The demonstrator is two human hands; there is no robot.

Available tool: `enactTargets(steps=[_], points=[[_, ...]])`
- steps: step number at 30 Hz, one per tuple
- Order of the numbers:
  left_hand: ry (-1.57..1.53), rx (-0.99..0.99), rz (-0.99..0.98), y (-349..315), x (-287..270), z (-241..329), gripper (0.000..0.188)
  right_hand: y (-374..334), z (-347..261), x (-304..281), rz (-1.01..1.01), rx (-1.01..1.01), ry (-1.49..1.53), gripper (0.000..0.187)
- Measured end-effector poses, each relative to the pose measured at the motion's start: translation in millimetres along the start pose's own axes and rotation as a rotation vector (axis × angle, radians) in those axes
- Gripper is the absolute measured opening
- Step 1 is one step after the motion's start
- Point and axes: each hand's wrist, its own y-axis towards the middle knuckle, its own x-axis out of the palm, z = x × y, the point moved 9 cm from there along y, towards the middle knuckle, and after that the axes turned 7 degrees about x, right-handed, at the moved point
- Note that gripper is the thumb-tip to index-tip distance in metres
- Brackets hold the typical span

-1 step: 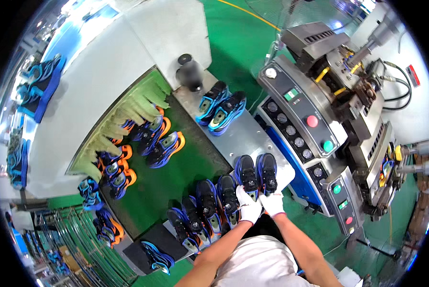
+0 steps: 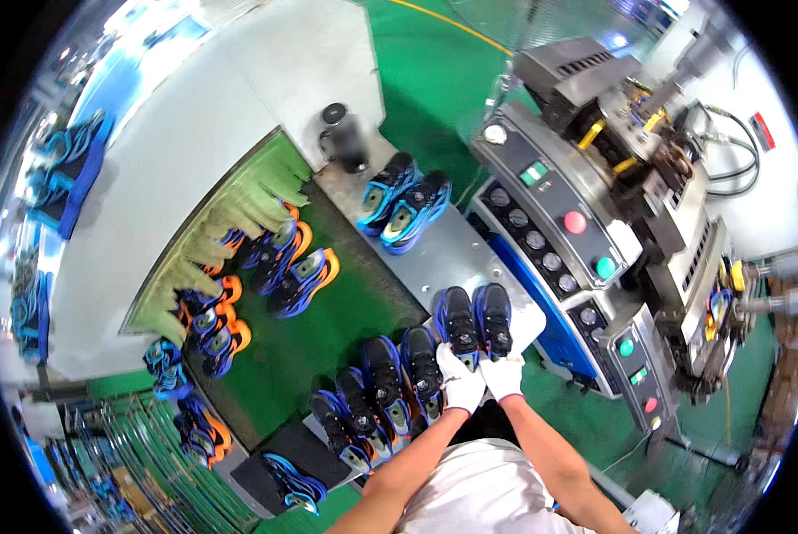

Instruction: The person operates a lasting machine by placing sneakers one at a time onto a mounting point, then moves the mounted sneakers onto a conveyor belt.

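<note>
1. Left hand (image 2: 461, 383), white glove: at the near, heel end of the left black shoe (image 2: 457, 313); fingers partly bent, can't tell how closed or if gripping.
2. Right hand (image 2: 503, 377), white glove: same end of the right black shoe (image 2: 493, 311); fingertips mostly hidden, grip can't be told.
3. Both shoes sit side by side on the metal table (image 2: 448, 258), toes pointing away from the person.
4. Just left: a row of black shoes (image 2: 383, 367) (blue edges, same toe direction).
5. Farther up the table: blue-and-black pair (image 2: 417, 214).
6. Beyond left: orange-soled shoes (image 2: 308, 283) on a green surface (image 2: 328, 351), near a fringed curtain (image 2: 225, 214).
7. Right: machine (image 2: 554, 200) with red and green buttons.
</note>
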Motion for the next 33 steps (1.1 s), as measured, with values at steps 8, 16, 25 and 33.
enactTargets(steps=[8,16,25,33], points=[[0.139,-0.194,-0.536,35.1,-5.5,-11.5,0.107,-34.8,16.2,-83.8,0.021,0.225,0.495,0.05],[0.177,-0.043,-1.339,-158.8,62.5,175.6,0.103,-275.6,201.9,-148.4,0.437,0.718,1.353,0.035],[-0.128,0.581,-2.156,-478.3,139.2,302.8,0.069,-588.8,325.0,-177.3,1.583,0.923,1.475,0.041],[-0.24,1.524,-2.022,-811.9,215.6,372.9,0.082,-787.9,440.6,-285.2,1.726,1.507,0.564,0.085]])
